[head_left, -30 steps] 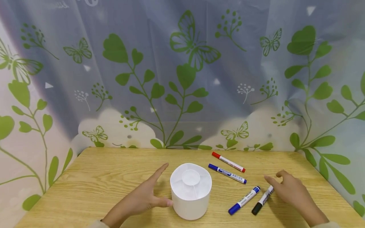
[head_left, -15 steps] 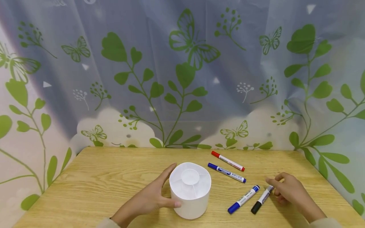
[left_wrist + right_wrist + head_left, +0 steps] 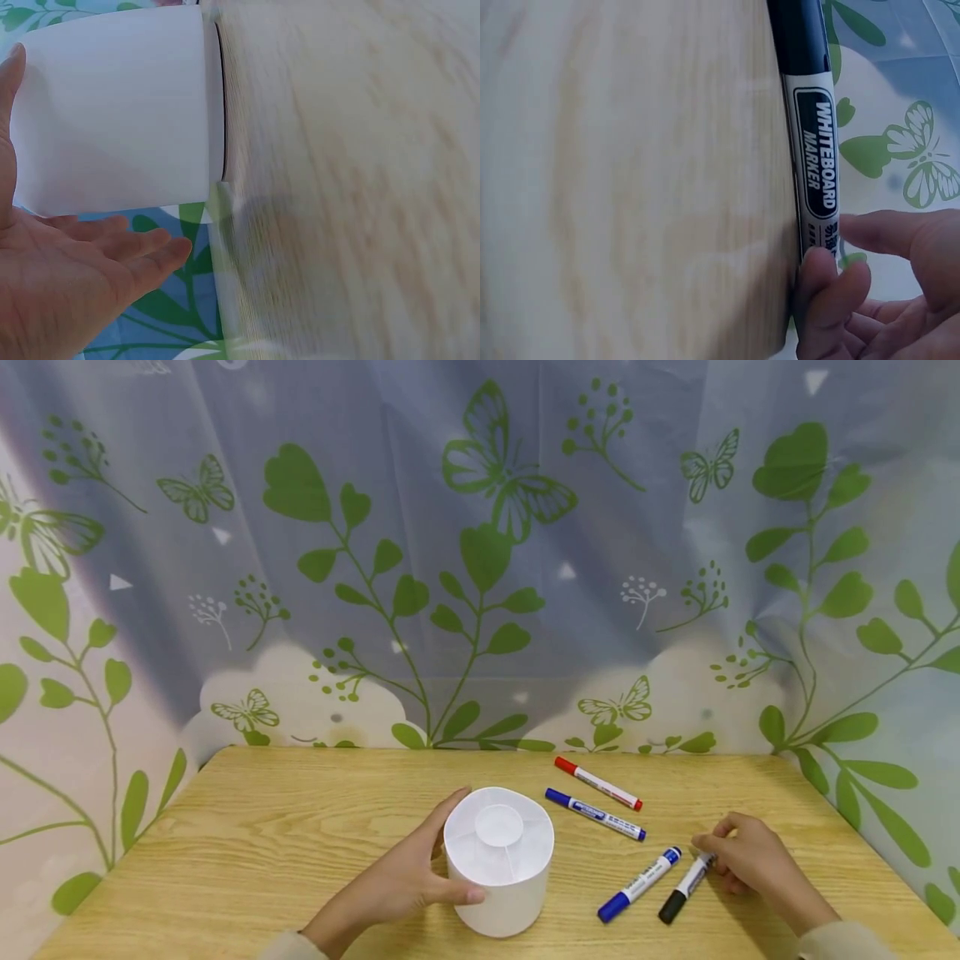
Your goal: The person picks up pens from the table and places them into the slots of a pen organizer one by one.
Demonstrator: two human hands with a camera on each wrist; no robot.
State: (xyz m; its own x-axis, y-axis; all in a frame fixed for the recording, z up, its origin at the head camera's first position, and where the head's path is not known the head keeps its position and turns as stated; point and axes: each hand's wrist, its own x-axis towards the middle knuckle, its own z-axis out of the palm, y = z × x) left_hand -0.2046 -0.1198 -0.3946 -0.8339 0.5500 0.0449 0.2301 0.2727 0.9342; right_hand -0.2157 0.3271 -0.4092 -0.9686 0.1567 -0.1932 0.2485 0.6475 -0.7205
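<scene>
A white pen holder point(image 3: 501, 906) with divided compartments stands upright on the wooden table. My left hand point(image 3: 401, 881) holds it from the left, thumb across the front wall and index finger along the back of the rim. In the left wrist view the holder point(image 3: 112, 112) sits between the thumb and the extended fingers point(image 3: 142, 259). On the right, a black-capped whiteboard marker point(image 3: 684, 892) lies slanted, cap toward me. Thumb and fingers of my right hand point(image 3: 753, 858) pinch its far end. The right wrist view shows the marker's label point(image 3: 815, 150) beside the fingertips point(image 3: 821, 274).
A blue marker point(image 3: 640, 885) lies just left of the black one. Farther back are another blue marker point(image 3: 595, 814) and a red marker point(image 3: 597, 783). A patterned curtain point(image 3: 375, 527) hangs behind the table's point(image 3: 300, 810) back edge.
My left hand has moved right, from beside the pen holder onto its wall. My right hand has lowered and closed its fingers on the end of the black marker. The loose markers stay put.
</scene>
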